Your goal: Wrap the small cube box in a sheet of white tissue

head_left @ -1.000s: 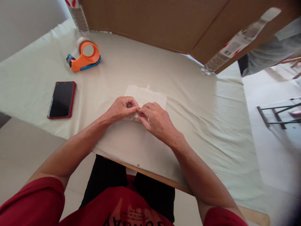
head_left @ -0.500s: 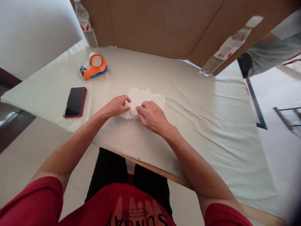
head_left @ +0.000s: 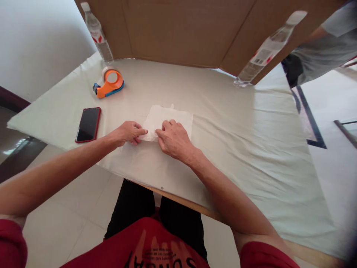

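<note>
Touching white sheet (head_left: 157, 117), left hand (head_left: 129, 132) thumb-out, right hand (head_left: 175, 139) curled

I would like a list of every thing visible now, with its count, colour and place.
white sheet: one, white, on the cloth under the hands
cloth: one, pale green, over the table
table: one, wooden edge showing, at the person's front
phone: one, black with red edge, left
tape dispenser: one, orange and blue, beyond phone
bottles: two, clear, at far left and far right
cardboard: brown, behind
wall: pale, far left
floor: pale, below
dark bar: one, right edge
another person: one, grey clothing, upper right
trousers: black, below
shirt: red, bottom
left hand: one, sheet's near left corner
right hand: one, sheet's near edge
</note>
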Available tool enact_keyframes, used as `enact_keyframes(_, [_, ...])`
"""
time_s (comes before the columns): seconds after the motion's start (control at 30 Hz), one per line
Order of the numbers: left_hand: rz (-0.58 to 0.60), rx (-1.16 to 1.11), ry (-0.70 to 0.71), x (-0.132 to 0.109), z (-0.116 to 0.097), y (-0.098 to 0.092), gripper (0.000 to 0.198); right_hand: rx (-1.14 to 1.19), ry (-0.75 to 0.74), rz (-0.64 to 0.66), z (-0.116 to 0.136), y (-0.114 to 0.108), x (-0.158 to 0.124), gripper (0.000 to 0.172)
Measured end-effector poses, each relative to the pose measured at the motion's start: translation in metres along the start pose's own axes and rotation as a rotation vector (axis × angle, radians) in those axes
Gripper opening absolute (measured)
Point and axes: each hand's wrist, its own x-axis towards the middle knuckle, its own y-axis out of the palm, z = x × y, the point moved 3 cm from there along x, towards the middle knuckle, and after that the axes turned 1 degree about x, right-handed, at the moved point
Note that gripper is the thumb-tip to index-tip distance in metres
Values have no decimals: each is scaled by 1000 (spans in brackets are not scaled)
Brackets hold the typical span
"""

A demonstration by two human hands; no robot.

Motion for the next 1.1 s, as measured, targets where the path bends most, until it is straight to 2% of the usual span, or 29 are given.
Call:
enact_keyframes(0.23, [71,-20,50,10,-10,13,30,-3,-9,-31,0,3,2,28])
enact_keyframes(0.43, [-46,-108,-140,-2,-13,21,19,-10,-7,-72,2,7,2,30])
enact_keyframes(0.5, [-60,-110,-160,-4,-15,24,18,-13,-10,-80,3,7,2,30])
enact_keyframes(0.77, [-104,-30,-27,1,-24,31,16,-5,-17,-99,3,7,2,27])
enact_keyframes(0.97, [-96,-28,-45,-2,-30,34,15,4,11,-134,3,8,1,27])
enact_keyframes(1.1, [-136,-21,-37,-7,-40,37,19,32,41,-127,3,6,2,38])
